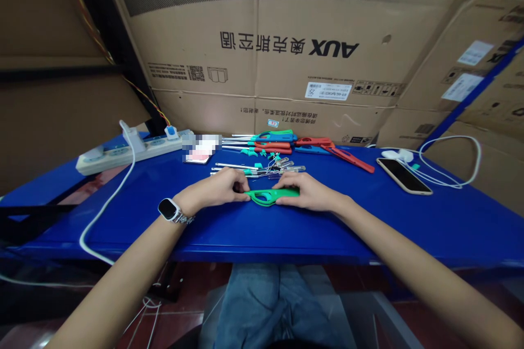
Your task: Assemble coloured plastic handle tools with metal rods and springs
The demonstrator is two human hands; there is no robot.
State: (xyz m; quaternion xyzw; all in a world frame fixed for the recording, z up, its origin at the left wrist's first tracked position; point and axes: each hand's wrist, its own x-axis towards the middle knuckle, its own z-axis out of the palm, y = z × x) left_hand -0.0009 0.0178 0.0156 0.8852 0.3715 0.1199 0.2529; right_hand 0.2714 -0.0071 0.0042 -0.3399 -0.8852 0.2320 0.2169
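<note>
A green lighter body (268,195) with a trigger loop lies across both hands, just above the blue table. My left hand (223,185) pinches its loop end at the left; a watch sits on that wrist. My right hand (305,191) grips the handle end, with fingers over the top and thumb below. A teal trigger shows inside the loop. Just behind the hands lie loose metal lighter tubes (235,168) with wires and clear fuel tanks (292,168). Whether a tube sits inside the green body is hidden by my left fingers.
Behind are stacked lighters with red handles (274,147) and blue handles (278,138), plus loose red shells (352,159). A phone (404,175) and white cable (446,179) lie right; a power strip (155,146) and white cord (118,193) left. Cardboard (286,16) walls the back.
</note>
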